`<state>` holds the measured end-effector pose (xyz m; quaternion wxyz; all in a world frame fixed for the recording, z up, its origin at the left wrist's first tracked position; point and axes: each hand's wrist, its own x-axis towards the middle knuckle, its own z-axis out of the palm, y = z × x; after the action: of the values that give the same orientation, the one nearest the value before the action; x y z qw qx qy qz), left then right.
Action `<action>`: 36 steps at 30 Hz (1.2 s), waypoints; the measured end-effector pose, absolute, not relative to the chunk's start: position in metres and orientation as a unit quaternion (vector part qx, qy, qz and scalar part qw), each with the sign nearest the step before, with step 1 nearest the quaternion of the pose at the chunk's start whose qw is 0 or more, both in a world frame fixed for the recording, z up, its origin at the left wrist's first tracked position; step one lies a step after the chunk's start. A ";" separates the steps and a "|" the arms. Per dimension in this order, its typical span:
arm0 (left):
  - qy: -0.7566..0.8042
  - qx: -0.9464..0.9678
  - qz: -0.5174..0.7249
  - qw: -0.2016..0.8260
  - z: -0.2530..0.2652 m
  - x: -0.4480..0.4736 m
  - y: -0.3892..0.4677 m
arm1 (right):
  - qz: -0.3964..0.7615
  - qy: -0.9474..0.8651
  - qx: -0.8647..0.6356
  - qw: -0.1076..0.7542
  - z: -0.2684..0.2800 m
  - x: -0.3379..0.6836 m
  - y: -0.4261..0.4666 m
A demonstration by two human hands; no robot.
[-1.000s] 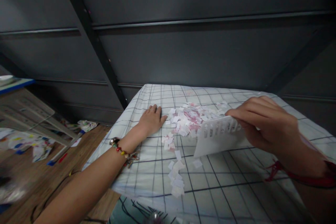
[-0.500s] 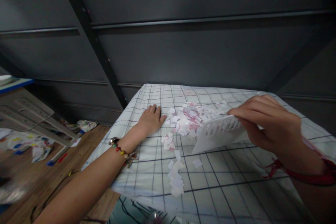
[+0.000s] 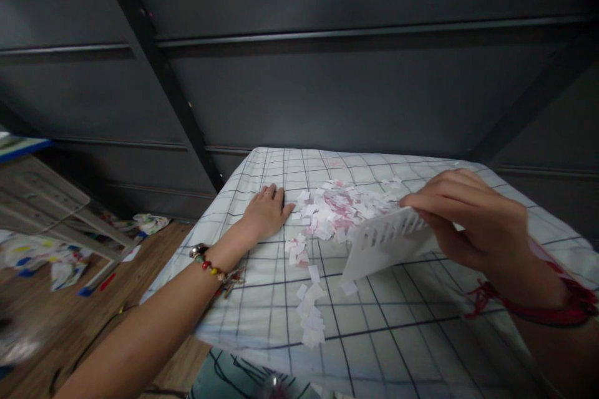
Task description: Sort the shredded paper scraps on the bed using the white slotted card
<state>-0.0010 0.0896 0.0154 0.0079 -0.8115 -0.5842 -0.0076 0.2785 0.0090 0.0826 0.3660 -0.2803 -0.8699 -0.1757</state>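
Note:
A thin white plastic board with a row of slots [image 3: 381,246] stands tilted on its edge over the checked cloth [image 3: 262,318]. My right hand [image 3: 468,224] pinches it by its upper right part. Just beyond the board lies a heap of small white and pinkish paper scraps [image 3: 337,209]. My left hand [image 3: 268,212] rests flat on the cloth, fingers spread, its thumb close to the heap's left side. Nearer to me a loose line of white scraps [image 3: 311,315] trails toward the front edge, and a single scrap [image 3: 349,288] lies by the board's lower corner.
A dark panelled wall [image 3: 327,93] rises behind the cloth-covered table. To the left stands a blue-edged table [image 3: 28,148] with pale legs. Crumpled, stained sheets [image 3: 42,255], a red strip [image 3: 107,282] and a black cable [image 3: 93,343] are on the wooden floor [image 3: 159,262].
My right hand and the slotted board have shifted slightly left, and the board's lower edge is nearer the single scrap. My left hand stays flat on the cloth.

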 end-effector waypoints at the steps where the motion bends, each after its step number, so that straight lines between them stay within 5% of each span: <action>1: -0.584 -0.811 -0.006 0.009 0.016 -0.001 0.089 | -0.169 -0.875 -0.273 0.363 0.083 0.278 0.009; 8: -0.585 -0.811 -0.008 0.004 0.015 -0.001 0.091 | -0.231 -0.853 -0.301 0.358 0.082 0.274 0.009; 15: -0.585 -0.811 -0.012 0.004 0.014 -0.002 0.091 | -0.144 -0.870 -0.280 0.380 0.085 0.275 0.005; 22: -0.587 -0.809 -0.009 -0.001 0.014 -0.002 0.091 | -0.215 -0.853 -0.297 0.372 0.079 0.274 0.008; 30: -0.576 -0.817 -0.019 0.006 0.014 -0.003 0.091 | -0.150 -0.882 -0.228 0.384 0.083 0.273 0.006; 36: -0.586 -0.810 -0.006 0.001 0.016 -0.001 0.090 | -0.224 -0.860 -0.252 0.382 0.079 0.271 0.005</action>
<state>-0.0010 0.0901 0.0157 0.0014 -0.8100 -0.5864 -0.0060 0.2714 0.0047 0.0793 0.3819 -0.2522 -0.8604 -0.2242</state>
